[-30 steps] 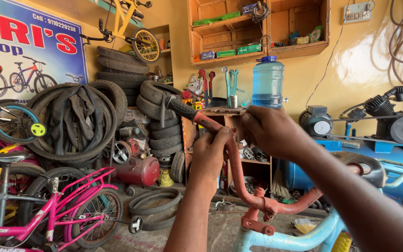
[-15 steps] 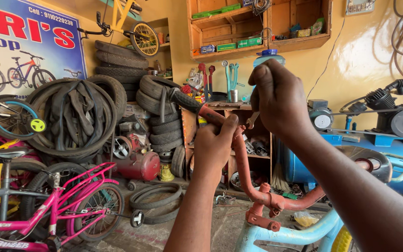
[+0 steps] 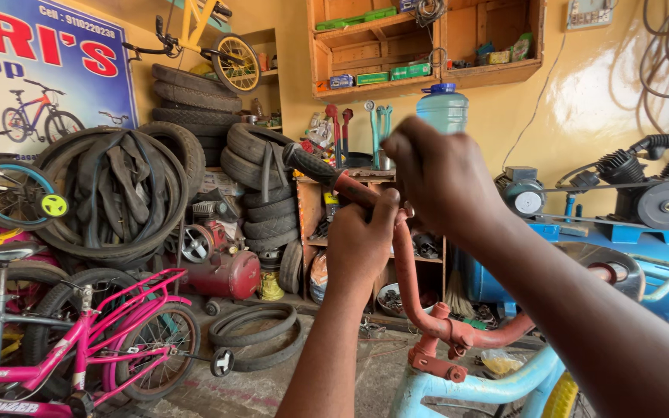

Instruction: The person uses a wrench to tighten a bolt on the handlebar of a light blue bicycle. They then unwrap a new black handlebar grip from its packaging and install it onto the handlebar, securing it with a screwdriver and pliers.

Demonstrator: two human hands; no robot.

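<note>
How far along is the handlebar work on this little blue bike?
Done: the red handlebar sits clamped in the stem on the blue frame. In hand: the left hand grips the bar below its black grip; the right hand works just above. Left: cannot tell, the hands hide it.

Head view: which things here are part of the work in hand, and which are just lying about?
In hand:
left hand gripping the red handlebar
right hand at the bar's upper end
black grip
light blue bike frame

Lying about:
pink bike
stacked tyres
water bottle
blue compressor
loose tyre on the floor
</note>
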